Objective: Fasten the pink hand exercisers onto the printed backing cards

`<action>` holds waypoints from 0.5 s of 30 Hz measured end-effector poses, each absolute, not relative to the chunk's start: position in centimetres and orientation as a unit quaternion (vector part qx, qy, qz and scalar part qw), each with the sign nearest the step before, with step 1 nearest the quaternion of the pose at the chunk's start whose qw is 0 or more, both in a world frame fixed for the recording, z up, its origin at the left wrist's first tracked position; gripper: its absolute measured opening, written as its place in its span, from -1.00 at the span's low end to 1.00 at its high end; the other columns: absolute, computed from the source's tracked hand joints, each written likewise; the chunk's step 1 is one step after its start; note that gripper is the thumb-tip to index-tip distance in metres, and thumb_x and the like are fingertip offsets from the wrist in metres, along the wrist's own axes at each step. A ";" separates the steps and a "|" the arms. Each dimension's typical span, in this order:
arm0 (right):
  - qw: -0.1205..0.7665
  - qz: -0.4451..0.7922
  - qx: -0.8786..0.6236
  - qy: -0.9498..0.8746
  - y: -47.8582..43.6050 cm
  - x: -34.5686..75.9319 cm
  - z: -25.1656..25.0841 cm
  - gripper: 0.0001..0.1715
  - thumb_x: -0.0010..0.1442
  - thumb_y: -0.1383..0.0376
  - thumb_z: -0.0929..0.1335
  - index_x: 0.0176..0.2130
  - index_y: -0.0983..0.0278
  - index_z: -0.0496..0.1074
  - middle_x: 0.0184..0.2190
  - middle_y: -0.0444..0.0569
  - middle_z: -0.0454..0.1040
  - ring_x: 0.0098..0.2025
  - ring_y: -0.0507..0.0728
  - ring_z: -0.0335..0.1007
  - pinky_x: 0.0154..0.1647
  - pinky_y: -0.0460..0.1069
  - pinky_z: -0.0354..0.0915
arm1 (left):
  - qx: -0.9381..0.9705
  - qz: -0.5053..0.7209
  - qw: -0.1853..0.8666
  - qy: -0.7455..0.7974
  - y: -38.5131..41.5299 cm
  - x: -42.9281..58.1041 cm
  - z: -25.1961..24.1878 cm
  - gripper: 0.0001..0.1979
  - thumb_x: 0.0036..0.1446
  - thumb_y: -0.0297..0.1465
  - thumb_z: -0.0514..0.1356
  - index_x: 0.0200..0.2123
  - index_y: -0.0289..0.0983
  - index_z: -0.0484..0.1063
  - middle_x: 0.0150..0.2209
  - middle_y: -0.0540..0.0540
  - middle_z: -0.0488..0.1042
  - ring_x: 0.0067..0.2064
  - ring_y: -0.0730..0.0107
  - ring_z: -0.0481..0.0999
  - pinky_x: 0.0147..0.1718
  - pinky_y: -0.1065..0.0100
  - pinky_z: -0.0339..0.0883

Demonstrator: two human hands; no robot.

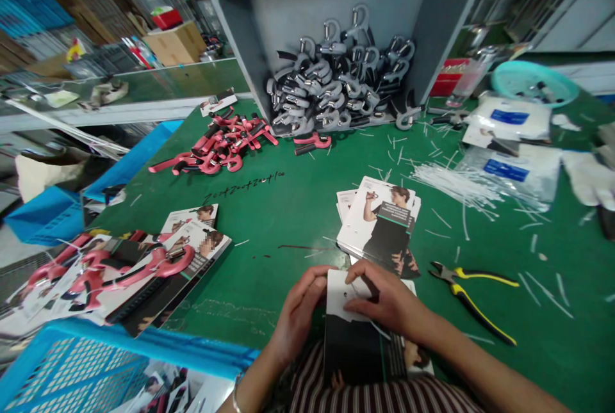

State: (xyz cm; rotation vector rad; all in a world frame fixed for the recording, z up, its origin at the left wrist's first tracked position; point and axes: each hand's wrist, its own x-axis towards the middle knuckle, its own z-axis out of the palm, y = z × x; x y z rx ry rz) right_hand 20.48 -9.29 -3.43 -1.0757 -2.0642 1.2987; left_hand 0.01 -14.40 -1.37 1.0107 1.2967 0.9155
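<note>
A printed cardboard card [353, 349] stands close against my body, its white top pierced by small holes. My left hand [300, 310] grips the card's left edge, with some fingertips hidden behind it. My right hand [384, 298] is closed near the holes, pinching a thin white cable tie [381, 330] whose tail hangs over the card's front. Just beyond the hands lies a stack of similar cards [377, 221]. Yellow-and-black cutting pliers [464, 298] rest with handles apart to the right of my right hand.
A grey crate [432, 22] holds many grey hook-ended grips [331, 86]. Red-pink grips [221, 144] lie in a pile left of it. Cards with pink grips [139, 272] overlap near a blue basket [81, 362]. Loose cable ties [451, 186] lie beside plastic bags [523, 170].
</note>
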 end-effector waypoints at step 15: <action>0.390 0.379 -0.390 -0.743 -10.0 18.9 -5.1 -0.88 0.22 0.25 0.43 -0.38 0.17 0.47 -0.18 -0.04 0.52 -0.08 0.19 0.35 -0.05 0.12 0.24 | 0.462 0.350 0.598 0.554 -12.0 0.6 -1.8 -0.70 0.14 -0.27 0.24 -0.08 -0.27 0.46 -0.36 -0.05 0.50 -0.38 0.41 0.42 -0.44 0.46 0.24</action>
